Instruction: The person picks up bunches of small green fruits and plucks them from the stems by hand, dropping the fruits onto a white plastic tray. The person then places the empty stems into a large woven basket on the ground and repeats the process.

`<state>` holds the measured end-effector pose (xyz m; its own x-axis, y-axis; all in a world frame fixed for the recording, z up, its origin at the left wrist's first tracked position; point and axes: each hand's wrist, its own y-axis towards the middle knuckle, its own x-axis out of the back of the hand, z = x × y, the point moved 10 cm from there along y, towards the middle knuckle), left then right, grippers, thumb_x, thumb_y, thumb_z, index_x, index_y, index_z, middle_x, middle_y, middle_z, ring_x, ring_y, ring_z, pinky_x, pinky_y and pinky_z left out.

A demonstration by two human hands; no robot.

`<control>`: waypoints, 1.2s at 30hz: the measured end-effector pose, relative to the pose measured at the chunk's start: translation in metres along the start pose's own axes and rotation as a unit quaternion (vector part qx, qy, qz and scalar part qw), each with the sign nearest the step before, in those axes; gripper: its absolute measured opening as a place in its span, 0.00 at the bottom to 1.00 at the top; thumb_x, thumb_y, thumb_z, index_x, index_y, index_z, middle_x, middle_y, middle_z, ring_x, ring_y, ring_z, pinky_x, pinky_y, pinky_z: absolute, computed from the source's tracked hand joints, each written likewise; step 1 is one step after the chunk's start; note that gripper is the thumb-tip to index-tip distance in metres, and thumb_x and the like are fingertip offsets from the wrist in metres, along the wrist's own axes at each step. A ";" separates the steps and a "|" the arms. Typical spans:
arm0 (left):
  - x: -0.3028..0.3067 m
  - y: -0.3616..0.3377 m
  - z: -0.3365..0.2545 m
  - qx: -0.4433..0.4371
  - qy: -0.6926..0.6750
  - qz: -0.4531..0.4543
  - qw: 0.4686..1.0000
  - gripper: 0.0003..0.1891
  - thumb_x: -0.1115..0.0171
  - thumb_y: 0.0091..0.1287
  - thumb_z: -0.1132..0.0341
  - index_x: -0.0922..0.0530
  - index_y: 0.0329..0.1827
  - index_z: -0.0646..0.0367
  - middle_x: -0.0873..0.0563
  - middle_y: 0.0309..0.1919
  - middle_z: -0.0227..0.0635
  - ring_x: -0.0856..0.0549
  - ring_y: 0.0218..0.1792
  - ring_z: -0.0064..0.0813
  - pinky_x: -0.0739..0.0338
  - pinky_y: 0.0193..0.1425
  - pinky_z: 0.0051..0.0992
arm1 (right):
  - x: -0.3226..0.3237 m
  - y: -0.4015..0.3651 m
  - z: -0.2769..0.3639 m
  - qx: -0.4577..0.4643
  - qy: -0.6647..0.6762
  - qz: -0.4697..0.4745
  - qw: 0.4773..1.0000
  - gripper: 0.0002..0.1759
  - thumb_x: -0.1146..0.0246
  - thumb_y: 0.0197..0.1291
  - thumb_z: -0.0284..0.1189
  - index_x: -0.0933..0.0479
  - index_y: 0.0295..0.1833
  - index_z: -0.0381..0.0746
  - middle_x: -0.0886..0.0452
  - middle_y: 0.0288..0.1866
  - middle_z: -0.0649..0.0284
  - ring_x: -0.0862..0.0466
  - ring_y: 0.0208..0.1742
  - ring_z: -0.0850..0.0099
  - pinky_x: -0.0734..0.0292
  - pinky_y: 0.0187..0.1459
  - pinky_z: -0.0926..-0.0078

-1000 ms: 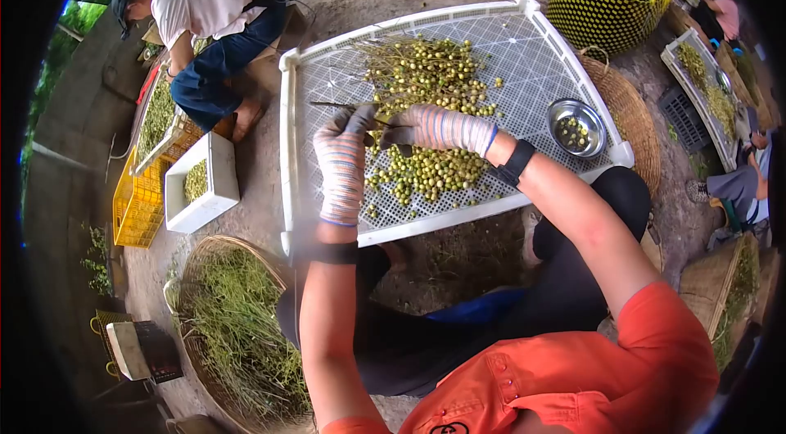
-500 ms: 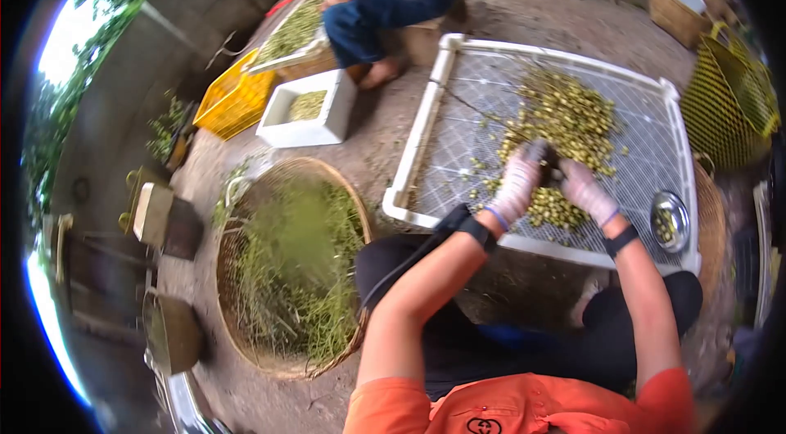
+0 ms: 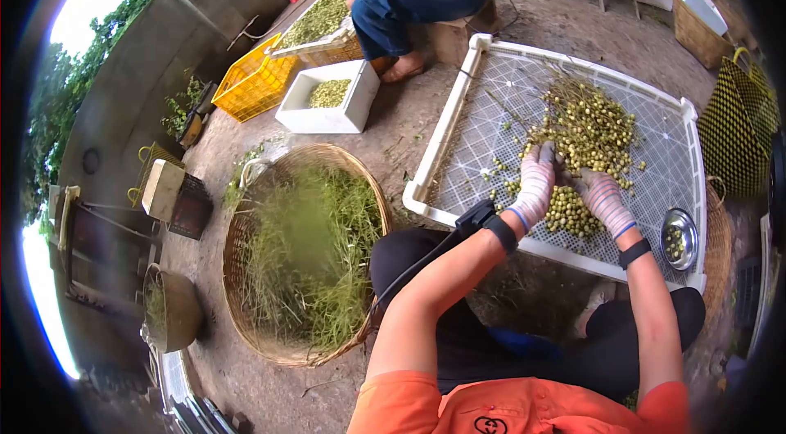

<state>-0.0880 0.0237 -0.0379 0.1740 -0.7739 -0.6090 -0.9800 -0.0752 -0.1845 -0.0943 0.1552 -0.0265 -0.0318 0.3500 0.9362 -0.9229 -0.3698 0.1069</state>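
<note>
A white mesh tray in front of me holds a heap of small round yellow-green fruits, some still on thin stems. My left hand, in a striped glove with dark fingertips, is at the near side of the heap, its fingers bent together. Close on its right, my right hand, gloved alike, has its fingers curled in toward the left ones. What either hand pinches is too small to make out. More loose fruits lie between and below my wrists.
A steel bowl with a few fruits stands on the tray's right corner. Left is a round wicker basket of green stems. Beyond it are a white foam box, a yellow crate and a seated person.
My hands have come slightly apart, the right one lower. The whole view has shifted, so things appear further right, and the picture is sharper.
</note>
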 end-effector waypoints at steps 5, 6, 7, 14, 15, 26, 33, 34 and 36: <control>0.009 -0.002 -0.005 0.003 -0.001 -0.035 0.999 0.14 0.48 0.68 0.54 0.30 0.36 0.57 0.23 0.22 0.33 0.21 0.20 0.29 0.25 0.23 0.29 | 0.009 -0.004 0.012 -0.003 -0.012 0.069 0.998 0.19 0.41 0.56 0.42 0.25 0.40 0.36 0.20 0.35 0.48 0.20 0.40 0.52 0.26 0.41 0.58; 0.013 0.000 -0.003 -0.010 0.018 -0.037 0.999 0.15 0.48 0.67 0.53 0.30 0.34 0.56 0.23 0.21 0.33 0.21 0.20 0.30 0.25 0.24 0.29 | 0.001 -0.003 0.001 -0.034 -0.031 0.081 0.996 0.20 0.41 0.55 0.44 0.24 0.41 0.37 0.20 0.36 0.48 0.20 0.39 0.52 0.25 0.41 0.58; 0.019 0.005 0.001 -0.023 0.035 -0.035 0.999 0.16 0.48 0.67 0.51 0.29 0.31 0.56 0.23 0.21 0.34 0.20 0.20 0.30 0.25 0.25 0.30 | -0.005 -0.003 -0.014 -0.067 -0.050 0.092 0.992 0.21 0.41 0.55 0.45 0.24 0.42 0.37 0.20 0.36 0.49 0.20 0.39 0.52 0.25 0.41 0.59; 0.041 0.014 -0.055 -0.021 -0.003 -0.023 0.999 0.15 0.46 0.66 0.52 0.29 0.28 0.52 0.25 0.20 0.31 0.23 0.22 0.28 0.30 0.22 0.25 | 0.015 0.008 -0.034 -0.079 0.028 0.212 0.974 0.20 0.40 0.52 0.42 0.22 0.49 0.47 0.19 0.46 0.58 0.21 0.48 0.59 0.28 0.51 0.63; 0.039 0.013 -0.055 -0.012 0.005 -0.034 0.999 0.15 0.46 0.66 0.52 0.29 0.28 0.53 0.25 0.20 0.31 0.23 0.22 0.28 0.30 0.22 0.25 | 0.027 0.025 -0.040 -0.116 0.045 0.158 0.980 0.17 0.41 0.53 0.41 0.21 0.46 0.46 0.18 0.44 0.57 0.20 0.45 0.59 0.27 0.49 0.63; 0.032 0.002 -0.048 0.011 0.128 -0.058 0.990 0.17 0.45 0.65 0.51 0.21 0.37 0.58 0.20 0.22 0.28 0.26 0.17 0.20 0.34 0.17 0.20 | -0.030 0.152 -0.037 -0.187 -0.157 0.099 0.965 0.26 0.44 0.52 0.54 0.18 0.38 0.42 0.17 0.39 0.58 0.18 0.43 0.64 0.26 0.43 0.66; 0.034 0.010 -0.064 -0.043 0.188 -0.090 0.977 0.14 0.43 0.64 0.55 0.17 0.41 0.54 0.16 0.29 0.26 0.29 0.19 0.14 0.36 0.23 0.17 | -0.061 0.163 -0.098 -0.144 0.204 0.132 0.959 0.10 0.37 0.51 0.34 0.17 0.39 0.43 0.17 0.36 0.66 0.20 0.35 0.73 0.24 0.38 0.77; 0.034 0.011 -0.065 -0.034 0.200 -0.087 0.975 0.13 0.43 0.64 0.55 0.17 0.42 0.54 0.16 0.29 0.26 0.29 0.18 0.14 0.36 0.22 0.17 | -0.033 0.158 -0.088 -0.085 0.346 0.082 0.931 0.08 0.33 0.49 0.30 0.17 0.37 0.41 0.16 0.29 0.67 0.21 0.30 0.80 0.25 0.36 0.80; 0.035 0.014 -0.064 -0.026 0.213 -0.083 0.973 0.13 0.43 0.64 0.55 0.17 0.42 0.53 0.17 0.28 0.25 0.29 0.18 0.14 0.37 0.22 0.16 | 0.029 0.133 -0.059 -0.108 0.277 0.065 0.953 0.06 0.32 0.46 0.33 0.16 0.31 0.45 0.15 0.31 0.68 0.20 0.30 0.79 0.24 0.34 0.77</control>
<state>-0.1018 -0.0446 -0.0118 0.2852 -0.9380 -0.1972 -0.9472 -0.2444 -0.2075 -0.2401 0.1667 -0.0052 -0.2932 0.7357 0.6105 -0.9529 -0.2766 -0.1242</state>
